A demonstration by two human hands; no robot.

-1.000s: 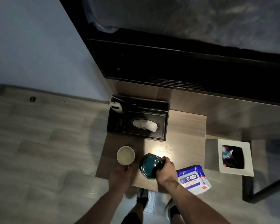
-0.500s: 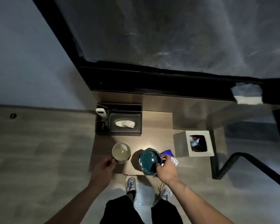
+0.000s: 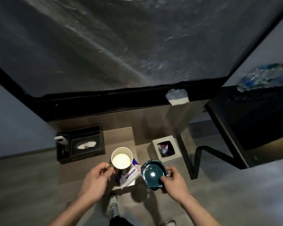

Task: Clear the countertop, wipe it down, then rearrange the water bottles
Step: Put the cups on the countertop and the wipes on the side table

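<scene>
Here the left hand (image 3: 97, 178) has its fingers curled round the handle of a pale mug (image 3: 121, 159), holding it upright above the small wooden countertop (image 3: 119, 137), while the right hand (image 3: 173, 181) pinches the rim of a dark green, angular-edged dish (image 3: 152, 174), thumb inside, out past the counter's right edge. A blue and white wipes pack (image 3: 129, 174) lies on the counter beneath them, and blurred water bottles (image 3: 266, 75) sit on a dark shelf far to the right.

Both vessels have left the wooden worktop (image 3: 88, 167): the left hand (image 3: 95, 180) now holds the cream paper-coloured mug (image 3: 121, 158) raised, while the right hand (image 3: 173, 181) has carried the dark green faceted bowl (image 3: 152, 173) toward 3 o'clock, off the edge.
</scene>
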